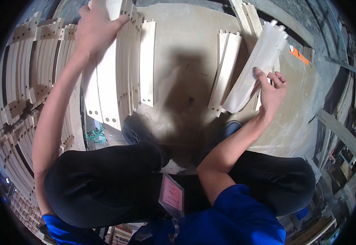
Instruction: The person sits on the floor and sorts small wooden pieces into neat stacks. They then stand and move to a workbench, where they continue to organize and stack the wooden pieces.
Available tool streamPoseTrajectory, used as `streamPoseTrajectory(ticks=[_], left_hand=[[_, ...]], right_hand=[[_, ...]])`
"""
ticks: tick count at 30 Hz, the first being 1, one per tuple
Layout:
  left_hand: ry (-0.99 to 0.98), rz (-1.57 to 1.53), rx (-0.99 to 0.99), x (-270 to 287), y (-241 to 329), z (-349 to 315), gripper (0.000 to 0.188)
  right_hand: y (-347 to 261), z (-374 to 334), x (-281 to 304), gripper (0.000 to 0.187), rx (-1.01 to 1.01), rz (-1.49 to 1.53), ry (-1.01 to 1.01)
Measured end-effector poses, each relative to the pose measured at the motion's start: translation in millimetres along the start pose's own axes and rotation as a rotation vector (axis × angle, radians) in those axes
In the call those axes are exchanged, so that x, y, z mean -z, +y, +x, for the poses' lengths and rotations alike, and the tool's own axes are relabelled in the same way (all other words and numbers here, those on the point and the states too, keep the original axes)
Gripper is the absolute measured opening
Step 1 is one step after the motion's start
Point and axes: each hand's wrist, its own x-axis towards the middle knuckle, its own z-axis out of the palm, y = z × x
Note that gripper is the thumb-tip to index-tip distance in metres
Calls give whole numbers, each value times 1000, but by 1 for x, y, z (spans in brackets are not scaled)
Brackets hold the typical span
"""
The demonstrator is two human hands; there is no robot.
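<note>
The left hand (97, 27) lies over the far part of a row of pale wooden slats (107, 77), its thumb spread well apart from the fingers and reaching right across the slats' edges. The fingertips are hidden or cut off by the frame, so whether they clamp the wood cannot be told. These slats run away from the person, with round holes near their closer ends.

The right hand (273, 90) pinches a broad pegged slat (259, 55): thumb flat on its upper face, fingers bent at its right edge, their tips partly hidden. This slat is right of the shadowed middle, in front of other slats. Its long axis slants from near left to far right, pegged end pointing away. Just left of it lies a pair of narrower slats (224, 69) on the tan panel (182, 20).
</note>
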Motion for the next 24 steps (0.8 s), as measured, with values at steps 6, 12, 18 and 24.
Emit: streamPoseTrajectory(ticks=[6,12,18,24], left_hand=[[167,370,-178,5,-5,-6,90],[-479,-652,-283,20,62,-27,90],[-882,-1139,219,14,66,-25,67],[-1046,-2153,261,19,36,-7,73]], right_hand=[[-32,-16,-38,48,-64,921,-311],[-79,-59,-85,76,-283,1117,-540],[-125,-100,-73,55,-58,619,-554],[-137,-97,-58,47,101,815,-670]])
